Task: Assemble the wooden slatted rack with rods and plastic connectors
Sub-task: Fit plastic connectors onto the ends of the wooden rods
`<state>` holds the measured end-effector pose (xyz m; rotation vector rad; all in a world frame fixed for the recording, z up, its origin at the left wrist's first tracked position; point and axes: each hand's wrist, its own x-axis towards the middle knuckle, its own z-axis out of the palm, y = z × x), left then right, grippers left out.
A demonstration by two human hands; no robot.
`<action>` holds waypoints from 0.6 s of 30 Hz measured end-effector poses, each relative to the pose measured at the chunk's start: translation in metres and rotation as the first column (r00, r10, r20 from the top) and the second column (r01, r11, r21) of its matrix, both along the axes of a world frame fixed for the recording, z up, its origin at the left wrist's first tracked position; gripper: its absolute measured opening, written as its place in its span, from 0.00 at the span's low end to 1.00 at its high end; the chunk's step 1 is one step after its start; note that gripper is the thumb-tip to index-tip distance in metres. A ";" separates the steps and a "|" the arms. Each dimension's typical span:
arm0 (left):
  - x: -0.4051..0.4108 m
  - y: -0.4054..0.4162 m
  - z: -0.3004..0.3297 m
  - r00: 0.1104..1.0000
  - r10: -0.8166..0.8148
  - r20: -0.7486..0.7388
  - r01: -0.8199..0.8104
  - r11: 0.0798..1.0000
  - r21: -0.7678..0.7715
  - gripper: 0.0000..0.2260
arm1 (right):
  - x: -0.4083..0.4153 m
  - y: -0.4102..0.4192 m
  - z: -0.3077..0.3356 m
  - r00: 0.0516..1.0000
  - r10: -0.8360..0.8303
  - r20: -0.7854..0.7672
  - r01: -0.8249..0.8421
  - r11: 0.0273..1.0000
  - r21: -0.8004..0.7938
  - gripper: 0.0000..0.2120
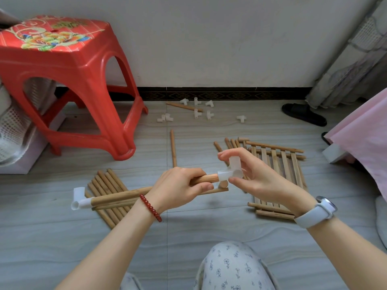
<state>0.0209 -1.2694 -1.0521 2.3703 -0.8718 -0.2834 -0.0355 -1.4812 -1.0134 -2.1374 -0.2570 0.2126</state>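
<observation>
My left hand [180, 186] grips a wooden rod [123, 196] held level above the floor. A white plastic connector [79, 198] sits on the rod's left end. My right hand [255, 174] pinches a second white connector [231, 171] that sits on the rod's right end. Under the rod lies a bundle of several loose rods [106, 191]. Wooden slatted panels [278, 164] lie stacked on the floor to the right, partly behind my right hand. Several loose white connectors [196, 113] are scattered near the wall.
A red plastic stool [69, 80] stands at the left over a white basket [12, 126]. A single rod [173, 148] lies ahead on the grey floor. A black slipper [303, 114] and a pink cloth [364, 139] are at the right. My knee [232, 266] is below.
</observation>
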 end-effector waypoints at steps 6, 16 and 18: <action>-0.004 0.000 -0.002 1.000 -0.016 0.003 0.016 0.999 0.030 0.10 | 0.001 -0.001 0.006 0.987 0.000 -0.160 0.007 0.999 0.041 0.23; -0.004 -0.004 -0.008 0.999 -0.052 0.007 0.052 0.998 0.037 0.19 | 0.000 0.013 -0.013 0.986 -0.013 -0.167 0.029 0.995 0.094 0.23; -0.004 0.000 -0.008 0.998 0.008 0.057 -0.008 1.000 0.005 0.25 | 0.002 0.016 -0.015 0.989 -0.009 -0.144 0.039 0.979 0.202 0.28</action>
